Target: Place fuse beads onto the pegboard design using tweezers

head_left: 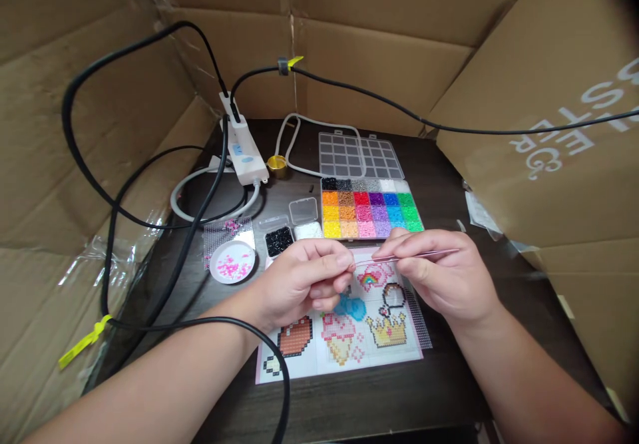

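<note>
My right hand [442,267] grips a pair of thin tweezers [424,255], their tips pointing left. Thumb and forefinger of my left hand [312,274] are pinched together at those tips; whatever sits between them is too small to make out. Both hands are raised over a printed pattern sheet [319,361] with pixel pictures, among them a yellow crown [388,331], a pink ice cream [339,337] and a rainbow cloud [372,277]. Just beyond the hands lies a sorted bead box [372,210] filled with many colours.
Left of the sheet, a white dish [233,262] holds pink beads. Small boxes of black beads [278,239] and white beads [308,231] stand behind my left hand. A power strip [243,141] and black cables [197,221] occupy the left; cardboard walls [379,64] enclose the table.
</note>
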Tool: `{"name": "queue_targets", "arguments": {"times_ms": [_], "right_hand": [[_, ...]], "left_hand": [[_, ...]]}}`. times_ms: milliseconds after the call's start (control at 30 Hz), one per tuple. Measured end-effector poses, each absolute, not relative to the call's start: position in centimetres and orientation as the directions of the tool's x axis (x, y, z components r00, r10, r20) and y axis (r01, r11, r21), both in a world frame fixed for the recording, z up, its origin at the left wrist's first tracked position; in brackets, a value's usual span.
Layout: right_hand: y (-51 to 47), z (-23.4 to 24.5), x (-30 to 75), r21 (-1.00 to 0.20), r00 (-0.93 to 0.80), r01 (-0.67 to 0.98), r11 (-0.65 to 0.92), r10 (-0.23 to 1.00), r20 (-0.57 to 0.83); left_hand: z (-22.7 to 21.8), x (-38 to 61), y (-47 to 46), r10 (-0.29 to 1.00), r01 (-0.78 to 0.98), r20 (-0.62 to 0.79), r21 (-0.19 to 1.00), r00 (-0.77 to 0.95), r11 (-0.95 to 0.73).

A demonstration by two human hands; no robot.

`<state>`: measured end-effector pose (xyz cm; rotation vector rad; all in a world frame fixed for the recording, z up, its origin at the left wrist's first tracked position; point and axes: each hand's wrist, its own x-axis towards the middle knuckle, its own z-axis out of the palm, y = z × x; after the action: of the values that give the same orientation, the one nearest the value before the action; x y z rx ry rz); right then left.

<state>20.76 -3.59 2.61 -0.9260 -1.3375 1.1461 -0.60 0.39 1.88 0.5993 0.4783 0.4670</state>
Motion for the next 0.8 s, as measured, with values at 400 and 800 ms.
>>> {"name": "queue_targets", "arguments": {"times_ms": [400, 800], "right_hand": [[-3.5, 2.1, 20.8, -0.975, -0.079, -0.085, 0.204, 0.974, 0.211], [-4.5, 2.9, 20.1, -0.903, -0.006, 0.113, 0.414, 0.909, 0.416]], "left_hand": [[1.9, -0.5, 0.3, 0.543, -0.291, -0.300, 0.596, 0.785, 0.749], [1.7, -0.7, 0.8, 0.456, -0.372, -0.224, 0.334, 0.861, 0.866]]}}
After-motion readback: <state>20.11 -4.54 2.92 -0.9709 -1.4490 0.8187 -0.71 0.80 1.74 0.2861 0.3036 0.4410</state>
